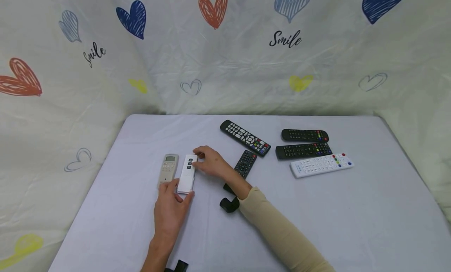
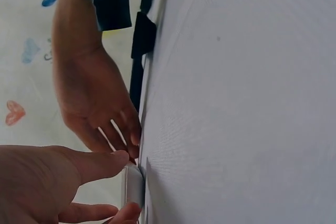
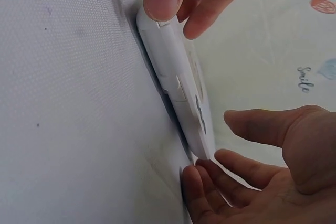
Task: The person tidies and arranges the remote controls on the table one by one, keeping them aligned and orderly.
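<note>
A: Where is the white remote point(image 1: 186, 179), and what has hold of it?

B: It lies flat, between the two hands. The left hand point(image 1: 170, 212) has its near end in a half-open pinch, thumb at one side, fingers at the other. The right hand point(image 1: 212, 162) is at the far end, fingers loosely bent and thumb held apart from them. It seems to grip nothing; whether its fingertips touch the end, I cannot tell for certain.

A: What else is close by?

B: A beige remote point(image 1: 169, 166) sits just left of the white one, beyond the left hand's fingers, which hide its near end. A black remote point(image 1: 245, 162) lies partly hidden beneath the right forearm point(image 1: 237, 182).

A: What could go wrong?

B: I judge three things. Uneven pressure from the two hands could twist the white remote askew. The left fingers, wedged so near the beige remote, could nudge it aside. And if the right forearm sinks as it moves, it could drag the black remote along.
</note>
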Demonstrator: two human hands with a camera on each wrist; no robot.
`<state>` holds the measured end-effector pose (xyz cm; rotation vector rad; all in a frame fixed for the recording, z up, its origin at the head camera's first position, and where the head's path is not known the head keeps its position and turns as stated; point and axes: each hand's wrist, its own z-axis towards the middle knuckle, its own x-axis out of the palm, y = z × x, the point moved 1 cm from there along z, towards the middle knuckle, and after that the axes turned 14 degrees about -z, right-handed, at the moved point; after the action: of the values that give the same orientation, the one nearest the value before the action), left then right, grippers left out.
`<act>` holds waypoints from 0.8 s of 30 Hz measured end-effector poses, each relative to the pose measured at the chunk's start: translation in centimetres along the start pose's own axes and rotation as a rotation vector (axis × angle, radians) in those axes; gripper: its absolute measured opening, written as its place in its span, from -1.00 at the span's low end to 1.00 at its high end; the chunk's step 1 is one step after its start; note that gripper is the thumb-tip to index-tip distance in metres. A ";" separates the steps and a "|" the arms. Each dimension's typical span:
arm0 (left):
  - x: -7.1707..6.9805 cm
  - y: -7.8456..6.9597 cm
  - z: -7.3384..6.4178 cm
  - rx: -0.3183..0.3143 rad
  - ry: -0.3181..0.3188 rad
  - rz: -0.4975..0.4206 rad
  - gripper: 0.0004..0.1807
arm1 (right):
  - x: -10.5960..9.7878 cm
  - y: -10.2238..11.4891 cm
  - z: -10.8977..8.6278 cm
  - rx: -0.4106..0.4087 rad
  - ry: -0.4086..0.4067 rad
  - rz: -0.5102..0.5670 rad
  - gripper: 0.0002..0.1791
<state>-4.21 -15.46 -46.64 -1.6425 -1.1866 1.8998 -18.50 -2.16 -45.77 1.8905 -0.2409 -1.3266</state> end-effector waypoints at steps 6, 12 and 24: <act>0.0 -0.6 -0.2 0.032 -0.047 0.086 -0.26 | -0.8 -0.1 -0.3 0.014 0.003 -0.011 -0.51; 0.5 -1.0 -0.2 0.100 -0.059 0.083 -0.33 | -2.5 -0.5 -1.3 0.022 -0.046 -0.005 -0.57; 1.9 -1.7 -0.9 0.238 0.032 -0.050 -0.46 | -5.7 -3.5 -4.2 0.075 -0.169 0.024 -0.59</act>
<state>-4.25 -12.77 -46.45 -1.4966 -0.9387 1.8947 -18.29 5.45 -43.63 1.8323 -0.4029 -1.4813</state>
